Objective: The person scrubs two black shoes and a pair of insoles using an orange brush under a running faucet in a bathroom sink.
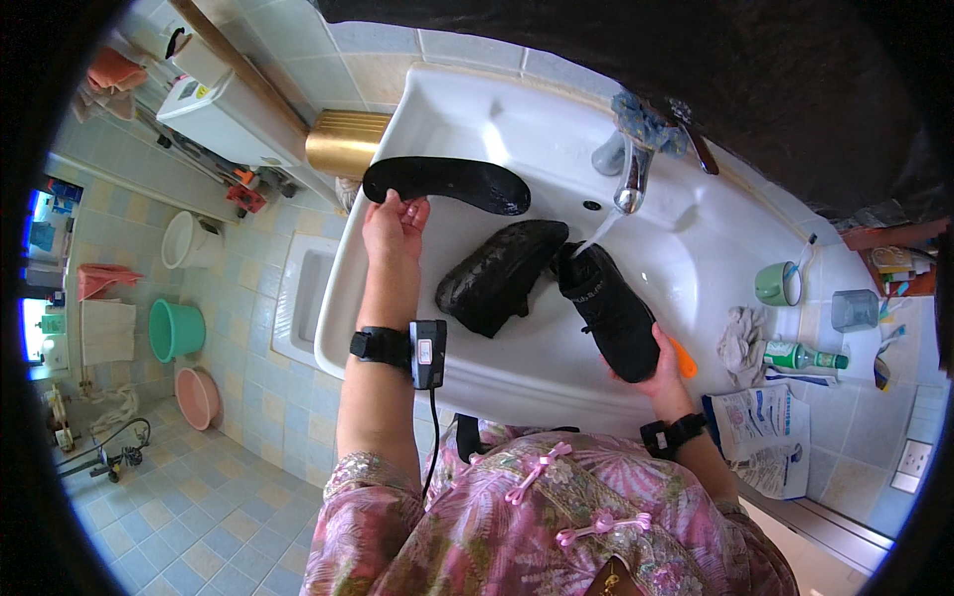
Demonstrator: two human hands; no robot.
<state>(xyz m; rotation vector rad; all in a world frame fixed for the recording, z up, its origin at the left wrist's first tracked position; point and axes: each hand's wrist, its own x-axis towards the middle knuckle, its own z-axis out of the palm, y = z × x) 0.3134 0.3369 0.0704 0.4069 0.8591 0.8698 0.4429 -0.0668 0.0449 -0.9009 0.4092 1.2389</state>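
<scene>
White basin [715, 266]: we count two shoes and one insole, placed from its centre. Black shoe [608, 310], 4 o'clock: toe gripped in our right hand [651, 370], body running toward 11 o'clock from the fingers, opening under the running tap [633, 184]. Dark second shoe [500, 278], 8 o'clock: wet, unheld. Black insole [447, 184], 10 o'clock: near edge pinched in our left hand [395, 226], length toward 2 o'clock from the fingertips. We judge: insole out, done; wetting under way, unfinished.
</scene>
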